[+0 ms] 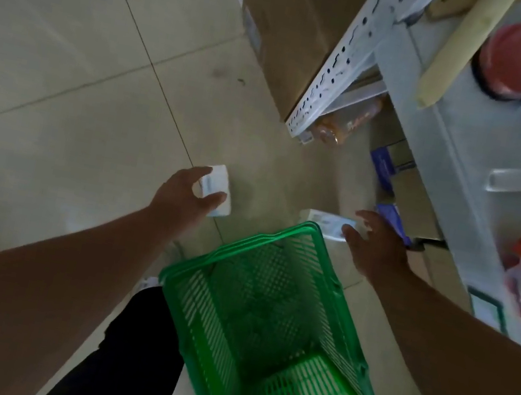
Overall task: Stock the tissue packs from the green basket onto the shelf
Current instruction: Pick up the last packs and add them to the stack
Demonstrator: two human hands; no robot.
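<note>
the step in hand looks like the carry: both hands are lifted above the green basket [268,320], each with one tissue pack, and they are on the way from basket to shelf [438,131]. the basket stands on the floor [67,59] under the arms, and inside it i see only the green mesh, so i judge these may be the last packs, though the near end of the basket is partly hidden.

the left hand [186,194] holds a small white tissue pack [215,189]. the grip is narrow: thumb and fingers are curled round the pack from two sides, and it sits slanted in the hand, over the floor and well apart from the shelf.

the right hand [379,246] holds a second tissue pack [324,224], flat and white, just past the far rim of the basket. the fingers are spread rather wide and only the fingertips seem to pinch its end; the picture is blurred there, so this hold looks loose to me.

the next move calls for swinging both packs to the right, toward the lower shelf level where purple packs [390,220] already lie, and setting them in a free place beside those. the right pack is nearer and should go first.
</note>
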